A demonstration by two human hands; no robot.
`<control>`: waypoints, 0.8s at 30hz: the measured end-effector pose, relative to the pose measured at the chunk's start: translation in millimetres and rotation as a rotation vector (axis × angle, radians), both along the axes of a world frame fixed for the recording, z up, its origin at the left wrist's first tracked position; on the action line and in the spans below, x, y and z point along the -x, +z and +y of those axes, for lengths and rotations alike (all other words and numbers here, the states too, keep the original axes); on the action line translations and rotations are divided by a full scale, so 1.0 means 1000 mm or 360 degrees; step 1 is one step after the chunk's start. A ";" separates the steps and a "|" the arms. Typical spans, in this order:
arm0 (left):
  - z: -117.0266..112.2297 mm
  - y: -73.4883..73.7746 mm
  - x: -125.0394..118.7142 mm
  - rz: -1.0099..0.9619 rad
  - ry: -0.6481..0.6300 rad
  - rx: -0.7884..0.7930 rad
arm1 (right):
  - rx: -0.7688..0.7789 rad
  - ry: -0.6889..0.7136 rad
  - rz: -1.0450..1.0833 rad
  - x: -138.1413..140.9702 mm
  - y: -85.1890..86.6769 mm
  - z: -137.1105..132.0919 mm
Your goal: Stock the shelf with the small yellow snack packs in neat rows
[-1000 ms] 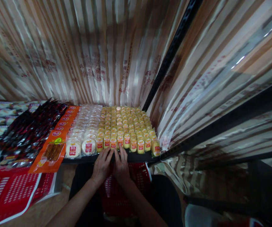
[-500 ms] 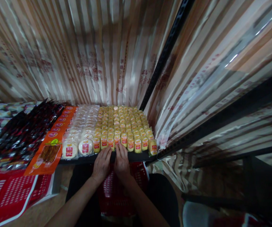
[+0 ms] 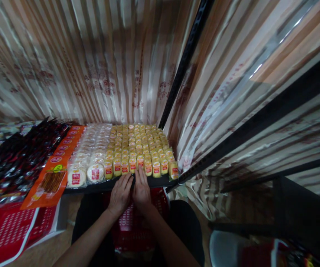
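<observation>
Several rows of small yellow wrapped cakes (image 3: pixel 132 163) with red labels stand packed on a black shelf (image 3: pixel 160 181). At the shelf's front edge, my left hand (image 3: pixel 120 194) lies with its fingers stretched toward the front row. Beside it is my right hand (image 3: pixel 141 191), fingers also stretched out, the tips at the front cakes. Neither hand holds anything that I can see. Whether the fingertips press on the cakes cannot be made out. Left of the cakes are rows of round white crackers (image 3: pixel 95 172) in clear wrappers.
An orange snack packet (image 3: pixel 51 174) and a heap of dark shiny packets (image 3: pixel 18 159) lie further left. A red basket (image 3: pixel 6 230) stands below them, another red basket (image 3: pixel 137 237) between my legs. Black metal posts (image 3: pixel 180 70) and striped curtains (image 3: pixel 107 55) border the shelf.
The view has turned a little to the right, so the shelf and its goods sit further left. My hands keep nearly the same pose at the front row.
</observation>
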State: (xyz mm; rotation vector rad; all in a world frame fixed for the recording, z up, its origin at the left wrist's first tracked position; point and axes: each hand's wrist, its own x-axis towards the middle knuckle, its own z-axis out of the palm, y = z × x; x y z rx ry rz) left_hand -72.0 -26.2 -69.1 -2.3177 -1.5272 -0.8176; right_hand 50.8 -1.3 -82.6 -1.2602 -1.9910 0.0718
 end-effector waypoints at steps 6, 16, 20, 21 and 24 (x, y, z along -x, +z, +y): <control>-0.002 0.001 0.000 -0.0050 -0.0024 -0.0005 | -0.0013 0.0086 -0.0006 -0.006 0.008 -0.004; -0.035 -0.007 -0.019 -0.0233 -0.0326 0.0254 | 0.0049 -0.0048 0.0113 -0.034 0.006 -0.021; -0.031 -0.006 -0.029 -0.0301 -0.0366 0.0323 | 0.0118 -0.0079 0.0112 -0.034 0.005 -0.014; -0.028 -0.005 -0.030 -0.0306 -0.0352 0.0352 | 0.0122 -0.0092 0.0117 -0.033 0.005 -0.012; -0.018 -0.002 -0.034 -0.0333 -0.0311 0.0424 | 0.0113 -0.0110 0.0123 -0.032 0.005 -0.009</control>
